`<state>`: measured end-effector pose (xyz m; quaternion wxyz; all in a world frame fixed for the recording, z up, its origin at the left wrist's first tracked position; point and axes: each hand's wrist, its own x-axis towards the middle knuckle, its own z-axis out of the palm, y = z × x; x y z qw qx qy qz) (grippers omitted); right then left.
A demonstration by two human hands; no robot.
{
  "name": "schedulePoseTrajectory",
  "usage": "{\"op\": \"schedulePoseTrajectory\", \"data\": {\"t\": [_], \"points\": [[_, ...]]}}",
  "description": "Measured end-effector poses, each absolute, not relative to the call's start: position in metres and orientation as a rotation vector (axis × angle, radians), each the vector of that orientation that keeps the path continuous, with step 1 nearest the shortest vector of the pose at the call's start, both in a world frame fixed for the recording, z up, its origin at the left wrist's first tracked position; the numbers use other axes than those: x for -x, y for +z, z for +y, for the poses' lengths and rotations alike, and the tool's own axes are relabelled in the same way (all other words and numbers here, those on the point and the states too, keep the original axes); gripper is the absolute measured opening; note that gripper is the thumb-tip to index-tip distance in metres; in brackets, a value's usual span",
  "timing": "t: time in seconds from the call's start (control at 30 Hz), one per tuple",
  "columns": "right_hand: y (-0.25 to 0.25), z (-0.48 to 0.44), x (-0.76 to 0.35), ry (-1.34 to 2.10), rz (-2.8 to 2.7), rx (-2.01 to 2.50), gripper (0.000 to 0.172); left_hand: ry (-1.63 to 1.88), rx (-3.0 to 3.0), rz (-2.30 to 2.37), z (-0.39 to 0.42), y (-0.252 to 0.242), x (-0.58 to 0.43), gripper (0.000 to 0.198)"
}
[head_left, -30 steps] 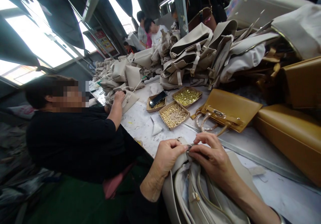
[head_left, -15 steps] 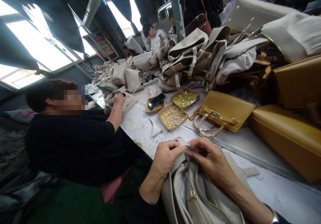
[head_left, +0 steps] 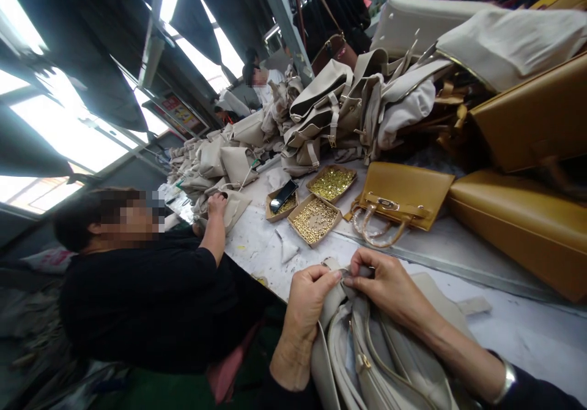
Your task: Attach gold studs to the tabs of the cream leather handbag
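Note:
A beige leather handbag (head_left: 389,361) lies at the near edge of the white worktable (head_left: 257,238), its handles toward me. My left hand (head_left: 309,297) is closed on the bag's top edge. My right hand (head_left: 387,287) pinches the same spot from the other side, fingertips meeting the left ones. What sits between the fingertips is too small to make out. Just beyond my hands stand cardboard trays of small gold metal parts (head_left: 315,218).
A co-worker in black (head_left: 151,294) sits at my left, a hand on a beige bag piece (head_left: 229,205). A phone (head_left: 283,196) lies on one tray. Tan handbags (head_left: 403,193) and a heap of beige bags (head_left: 334,110) fill the table's far side.
The view has tilted and shifted slightly. My hands stay together on the bag's top edge, moving only a little; the co-worker's hand stays on the beige piece.

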<state>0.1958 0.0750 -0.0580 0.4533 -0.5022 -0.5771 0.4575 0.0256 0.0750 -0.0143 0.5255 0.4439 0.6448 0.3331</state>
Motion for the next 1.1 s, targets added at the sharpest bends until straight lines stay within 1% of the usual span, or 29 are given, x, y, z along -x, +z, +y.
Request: {"op": "schedulePoseTrajectory", "data": {"t": [0.2, 0.37, 0.4, 0.53, 0.57, 0.6, 0.67, 0.73, 0.87, 1.0, 1.1], "points": [[-0.055, 0.079, -0.195, 1.197, -1.425, 1.277, 0.017, 0.811, -1.046, 1.515, 0.074, -0.016, -0.026, 0.03], [-0.048, 0.077, -0.196, 1.004, -1.547, 1.311, 0.016, 0.819, -1.102, 1.51, 0.073, -0.016, -0.026, 0.03], [-0.048, 0.078, -0.197, 1.011, -1.543, 1.308, 0.017, 0.816, -1.12, 1.51, 0.073, -0.016, -0.026, 0.03], [-0.05, 0.084, -0.2, 1.224, -1.451, 1.289, 0.024, 0.807, -1.164, 1.514, 0.073, -0.016, -0.028, 0.031], [-0.05, 0.084, -0.2, 1.214, -1.466, 1.292, 0.024, 0.814, -1.162, 1.515, 0.073, -0.015, -0.028, 0.031], [-0.049, 0.082, -0.199, 1.143, -1.515, 1.295, 0.022, 0.822, -1.159, 1.515, 0.073, -0.015, -0.029, 0.031], [-0.047, 0.076, -0.197, 0.883, -1.657, 1.274, 0.015, 0.833, -1.167, 1.504, 0.073, -0.015, -0.029, 0.028], [-0.046, 0.071, -0.195, 0.717, -1.733, 1.236, 0.014, 0.838, -1.187, 1.496, 0.073, -0.015, -0.029, 0.028], [-0.046, 0.072, -0.197, 0.851, -1.681, 1.264, 0.01, 0.843, -1.198, 1.496, 0.07, -0.014, -0.028, 0.028], [-0.046, 0.077, -0.2, 0.917, -1.668, 1.259, 0.017, 0.809, -1.281, 1.509, 0.066, -0.005, -0.032, 0.027], [-0.045, 0.077, -0.201, 0.918, -1.661, 1.248, 0.016, 0.823, -1.405, 1.592, 0.063, 0.003, -0.038, 0.025]]}}
